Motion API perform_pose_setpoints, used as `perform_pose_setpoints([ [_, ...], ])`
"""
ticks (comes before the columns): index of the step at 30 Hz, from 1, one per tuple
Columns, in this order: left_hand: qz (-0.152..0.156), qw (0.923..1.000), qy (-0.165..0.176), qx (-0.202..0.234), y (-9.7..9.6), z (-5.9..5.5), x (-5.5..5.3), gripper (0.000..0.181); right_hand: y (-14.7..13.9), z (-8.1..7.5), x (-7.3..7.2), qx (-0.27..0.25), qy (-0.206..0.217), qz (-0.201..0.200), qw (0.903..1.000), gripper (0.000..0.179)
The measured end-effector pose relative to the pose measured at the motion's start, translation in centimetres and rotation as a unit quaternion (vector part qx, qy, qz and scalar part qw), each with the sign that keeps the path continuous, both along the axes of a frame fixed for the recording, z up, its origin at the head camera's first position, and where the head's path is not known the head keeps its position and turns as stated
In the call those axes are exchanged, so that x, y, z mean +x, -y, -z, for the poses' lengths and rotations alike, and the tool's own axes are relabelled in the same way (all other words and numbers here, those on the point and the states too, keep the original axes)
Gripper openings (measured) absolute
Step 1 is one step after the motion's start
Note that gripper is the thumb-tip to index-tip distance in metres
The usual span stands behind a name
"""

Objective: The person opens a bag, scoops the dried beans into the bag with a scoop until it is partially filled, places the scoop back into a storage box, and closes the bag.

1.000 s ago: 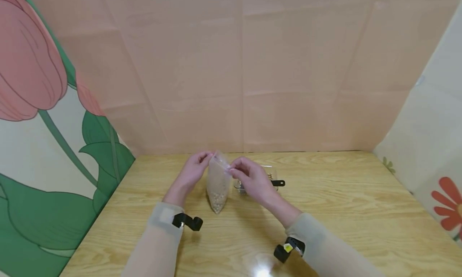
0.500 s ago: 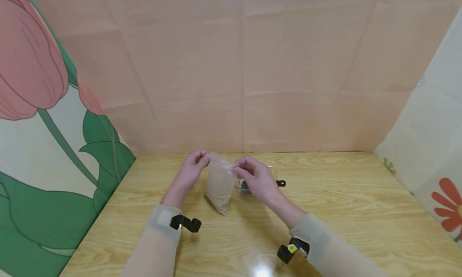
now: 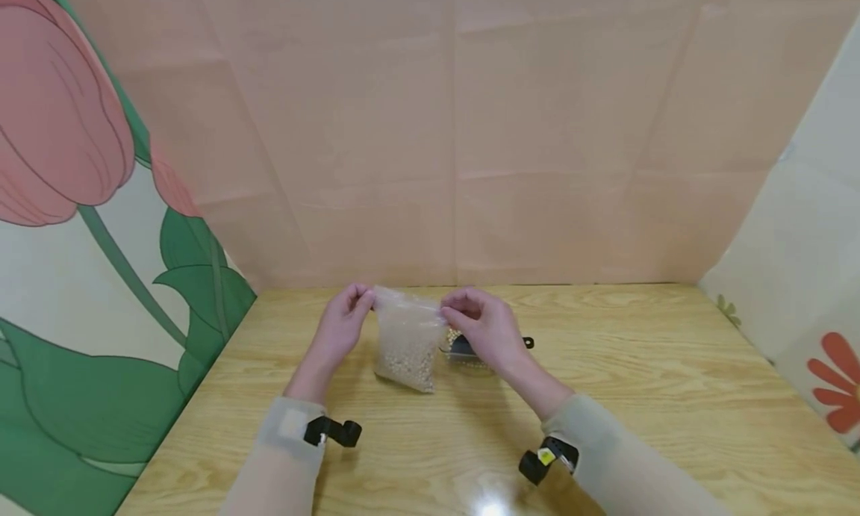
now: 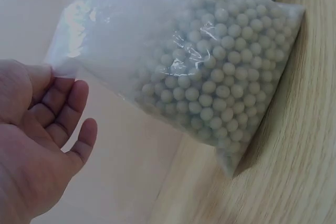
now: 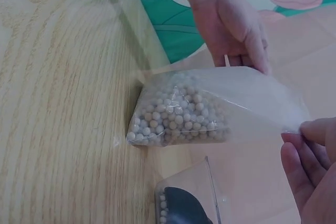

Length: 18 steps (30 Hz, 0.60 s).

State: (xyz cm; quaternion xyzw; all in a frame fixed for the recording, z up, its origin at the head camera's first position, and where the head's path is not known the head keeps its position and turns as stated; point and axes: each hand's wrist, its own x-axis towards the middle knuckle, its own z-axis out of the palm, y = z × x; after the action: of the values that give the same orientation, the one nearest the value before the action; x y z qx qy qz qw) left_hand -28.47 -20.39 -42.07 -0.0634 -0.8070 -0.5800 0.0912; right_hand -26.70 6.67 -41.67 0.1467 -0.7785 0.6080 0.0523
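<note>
A clear plastic bag (image 3: 408, 344) partly filled with small round beige beads (image 4: 226, 72) hangs between the two hands, its lower edge at or just above the tabletop. My left hand (image 3: 341, 323) pinches the bag's upper left corner between thumb and fingers. At the upper right corner, my right hand (image 3: 485, 328) pinches the plastic the same way. The bag's top edge is drawn out between them, and the beads lie in its lower part. Behind the right hand stands a clear box (image 5: 214, 184) with more beads and a black scoop (image 5: 184, 205), partly hidden in the head view.
The wooden table (image 3: 638, 396) runs back to a pink cloth backdrop (image 3: 457, 143). A tulip-patterned sheet (image 3: 80, 352) borders it on the left, a pale flowered one (image 3: 799, 277) on the right. Black wrist cameras (image 3: 332, 431) are strapped over both sleeves.
The bag has turned from narrow to broad side toward the head camera and its top has been spread. My left hand has moved left, my right hand slightly right.
</note>
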Motion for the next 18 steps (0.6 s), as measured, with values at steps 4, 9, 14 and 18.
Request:
perform_pose_setpoints([
  [4, -0.003, 0.9996, -0.023, -0.014, 0.1, -0.1, 0.4, 0.023, 0.0, -0.2, -0.2, -0.003, 0.002, 0.008, 1.0000, 0.024],
  [9, -0.009, 0.9986, -0.050, -0.017, 0.0, 0.1, 0.7, 0.020, 0.0, -0.3, -0.6, 0.011, -0.003, 0.023, 0.9997, 0.023],
  [14, -0.010, 0.9980, -0.060, -0.017, 0.3, 0.4, 0.9, 0.019, 0.3, -0.2, -1.0, 0.009, -0.006, 0.027, 0.9996, 0.021],
  [18, 0.010, 0.9989, -0.044, -0.014, 0.8, 0.4, 1.1, 0.021, 0.3, 0.0, -1.3, 0.004, -0.006, 0.020, 0.9998, 0.022],
])
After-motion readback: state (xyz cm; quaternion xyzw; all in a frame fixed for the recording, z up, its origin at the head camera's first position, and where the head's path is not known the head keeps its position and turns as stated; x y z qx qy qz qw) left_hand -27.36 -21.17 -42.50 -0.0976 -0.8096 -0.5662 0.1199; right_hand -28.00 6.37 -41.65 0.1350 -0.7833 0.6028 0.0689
